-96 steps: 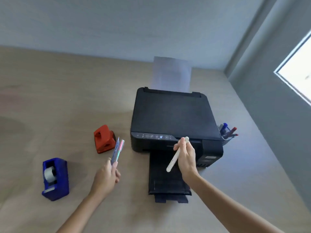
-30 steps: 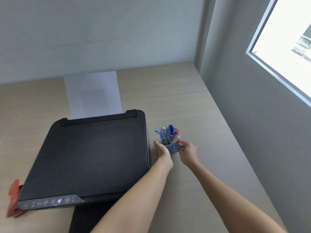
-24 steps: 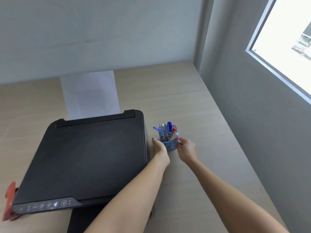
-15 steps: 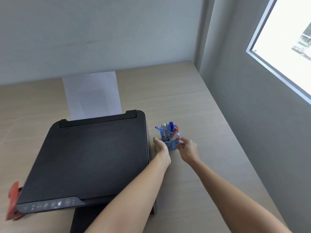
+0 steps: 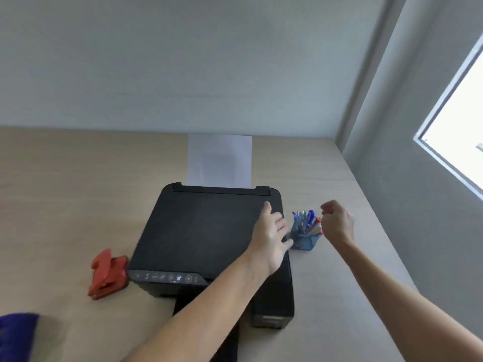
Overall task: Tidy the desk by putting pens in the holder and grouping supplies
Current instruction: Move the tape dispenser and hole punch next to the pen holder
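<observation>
A small blue mesh pen holder (image 5: 305, 241) stands on the wooden desk just right of the black printer. Several pens (image 5: 308, 219) stick up out of it, blue and red caps showing. My left hand (image 5: 271, 236) hovers over the printer's right edge, fingers spread, empty, just left of the holder. My right hand (image 5: 337, 222) is raised to the right of the holder, fingers loosely curled apart, holding nothing. Neither hand touches the holder.
The black printer (image 5: 206, 231) fills the desk's middle, with white paper (image 5: 219, 160) in its rear feed. A red hole punch (image 5: 108, 274) lies left of it. A blue tape dispenser (image 5: 15, 335) shows at the bottom left. Walls close the desk (image 5: 65, 192) behind and at right.
Both hands have let go of the pen holder and drawn back from it. The view has swung left, so the red punch and blue dispenser appear again.
</observation>
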A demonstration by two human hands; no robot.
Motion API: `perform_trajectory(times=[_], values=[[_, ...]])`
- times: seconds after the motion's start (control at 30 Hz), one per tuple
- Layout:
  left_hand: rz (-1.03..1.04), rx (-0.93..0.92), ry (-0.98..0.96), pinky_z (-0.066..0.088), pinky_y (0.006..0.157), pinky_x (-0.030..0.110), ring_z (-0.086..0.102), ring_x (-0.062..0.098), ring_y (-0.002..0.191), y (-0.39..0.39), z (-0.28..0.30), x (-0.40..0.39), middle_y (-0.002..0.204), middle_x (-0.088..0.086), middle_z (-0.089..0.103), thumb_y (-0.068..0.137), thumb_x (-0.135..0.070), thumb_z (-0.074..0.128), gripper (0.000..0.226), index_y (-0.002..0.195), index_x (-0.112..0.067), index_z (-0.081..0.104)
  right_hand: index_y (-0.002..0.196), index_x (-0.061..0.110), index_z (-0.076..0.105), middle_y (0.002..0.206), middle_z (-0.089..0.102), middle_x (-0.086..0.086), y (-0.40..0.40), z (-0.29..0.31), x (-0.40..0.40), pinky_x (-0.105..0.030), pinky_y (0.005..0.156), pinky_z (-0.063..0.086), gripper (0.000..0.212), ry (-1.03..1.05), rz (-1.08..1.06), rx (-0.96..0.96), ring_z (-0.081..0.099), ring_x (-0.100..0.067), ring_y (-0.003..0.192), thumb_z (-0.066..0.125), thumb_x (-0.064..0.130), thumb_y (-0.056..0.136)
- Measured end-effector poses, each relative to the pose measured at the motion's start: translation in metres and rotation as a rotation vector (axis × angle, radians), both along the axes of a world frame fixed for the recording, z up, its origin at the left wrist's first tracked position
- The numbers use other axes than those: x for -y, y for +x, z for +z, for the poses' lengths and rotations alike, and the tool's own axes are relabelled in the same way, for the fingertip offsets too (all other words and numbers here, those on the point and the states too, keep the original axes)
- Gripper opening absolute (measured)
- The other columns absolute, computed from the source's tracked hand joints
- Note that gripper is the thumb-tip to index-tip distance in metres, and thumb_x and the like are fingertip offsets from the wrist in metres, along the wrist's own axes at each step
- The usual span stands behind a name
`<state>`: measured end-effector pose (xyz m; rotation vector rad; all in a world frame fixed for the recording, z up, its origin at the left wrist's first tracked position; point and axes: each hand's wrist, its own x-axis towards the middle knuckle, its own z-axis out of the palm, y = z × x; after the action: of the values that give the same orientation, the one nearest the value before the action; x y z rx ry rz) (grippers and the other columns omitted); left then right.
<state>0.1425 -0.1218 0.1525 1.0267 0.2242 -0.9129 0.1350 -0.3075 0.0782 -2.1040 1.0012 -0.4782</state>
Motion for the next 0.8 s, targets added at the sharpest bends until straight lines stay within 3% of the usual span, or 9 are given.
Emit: perform_trajectory(times=[0.07, 0.17, 0.33, 0.4, 0.5, 0.6, 0.67, 0.73, 0.8], values=[[0.063, 0.081, 0.021, 0.027, 0.117, 0.047, 0.032, 0.025, 0.144, 0.005, 0.006, -0.063, 0.155, 0.014, 0.033, 0.102, -0.045, 0.027, 0.061, 0.148, -0.005, 0.029, 0.1, 0.008, 0.067, 0.102, 0.07, -0.017, 0.013, 0.022, -0.038, -0.039, 0.087, 0.046, 0.038, -0.052, 0.072, 0.02, 0.059, -0.036, 0.1, 0.04, -0.004, 0.076], [0.202, 0.199, 0.174, 0.034, 0.113, 0.044, 0.043, 0.022, 0.137, 0.013, -0.009, -0.157, 0.145, 0.009, 0.047, 0.102, -0.04, 0.034, 0.053, 0.143, -0.007, 0.039, 0.096, 0.013, 0.067, 0.099, 0.071, -0.015, 0.037, 0.042, -0.108, -0.038, 0.084, 0.044, 0.034, -0.121, 0.219, 0.067, 0.06, -0.036, 0.097, 0.042, 0.0, 0.077], [0.359, 0.398, 0.736, 0.038, 0.105, 0.036, 0.05, 0.024, 0.123, 0.011, -0.076, -0.342, 0.119, 0.007, 0.06, 0.098, -0.031, 0.047, 0.028, 0.117, -0.012, 0.058, 0.096, 0.009, 0.067, 0.096, 0.071, -0.012, 0.086, 0.049, -0.282, -0.023, 0.076, 0.036, 0.032, -0.098, 0.506, 0.137, 0.059, -0.026, 0.087, 0.042, -0.004, 0.081], [0.346, 0.464, 1.024, 0.034, 0.112, 0.038, 0.043, 0.026, 0.131, 0.005, -0.108, -0.408, 0.138, 0.011, 0.048, 0.095, -0.032, 0.054, 0.05, 0.139, -0.011, 0.043, 0.096, 0.008, 0.066, 0.092, 0.07, -0.011, 0.096, 0.046, -0.351, -0.022, 0.073, 0.037, 0.03, -0.086, 0.637, 0.156, 0.058, -0.021, 0.081, 0.042, -0.004, 0.083], [0.459, 0.454, 1.33, 0.039, 0.108, 0.044, 0.039, 0.033, 0.133, 0.002, -0.142, -0.493, 0.14, 0.016, 0.045, 0.083, -0.031, 0.069, 0.07, 0.14, -0.005, 0.039, 0.095, 0.006, 0.064, 0.089, 0.069, -0.013, 0.109, 0.019, -0.442, -0.025, 0.07, 0.04, 0.026, -0.097, 0.816, 0.119, 0.061, -0.027, 0.082, 0.043, -0.002, 0.084], [0.483, 0.301, 1.358, 0.054, 0.085, 0.046, 0.053, 0.032, 0.112, -0.004, -0.168, -0.543, 0.117, 0.011, 0.057, 0.066, -0.033, 0.081, 0.066, 0.118, -0.008, 0.049, 0.108, 0.003, 0.06, 0.108, 0.065, -0.018, 0.116, -0.024, -0.499, -0.034, 0.085, 0.045, 0.027, -0.082, 0.862, -0.092, 0.059, -0.035, 0.102, 0.046, 0.002, 0.085], [0.486, 0.224, 1.306, 0.057, 0.074, 0.043, 0.062, 0.031, 0.096, -0.01, -0.188, -0.56, 0.108, 0.01, 0.06, 0.064, -0.031, 0.083, 0.059, 0.107, -0.009, 0.05, 0.125, -0.001, 0.047, 0.125, 0.053, -0.024, 0.118, -0.053, -0.526, -0.038, 0.097, 0.04, 0.039, -0.011, 0.8, -0.281, 0.049, -0.039, 0.118, 0.051, 0.008, 0.087], [0.505, 0.232, 1.292, 0.057, 0.068, 0.039, 0.065, 0.029, 0.086, -0.011, -0.2, -0.564, 0.103, 0.007, 0.064, 0.069, -0.028, 0.081, 0.05, 0.105, -0.011, 0.051, 0.133, -0.008, 0.033, 0.134, 0.045, -0.029, 0.123, -0.075, -0.54, -0.04, 0.101, 0.037, 0.054, 0.061, 0.702, -0.383, 0.042, -0.041, 0.125, 0.055, 0.015, 0.089], [0.578, 0.283, 1.297, 0.055, 0.062, 0.033, 0.065, 0.026, 0.079, -0.007, -0.207, -0.566, 0.097, 0.005, 0.068, 0.072, -0.028, 0.079, 0.043, 0.103, -0.012, 0.054, 0.13, -0.009, 0.037, 0.129, 0.051, -0.028, 0.131, -0.093, -0.548, -0.041, 0.097, 0.041, 0.054, 0.164, 0.611, -0.42, 0.049, -0.041, 0.12, 0.057, 0.021, 0.09]])
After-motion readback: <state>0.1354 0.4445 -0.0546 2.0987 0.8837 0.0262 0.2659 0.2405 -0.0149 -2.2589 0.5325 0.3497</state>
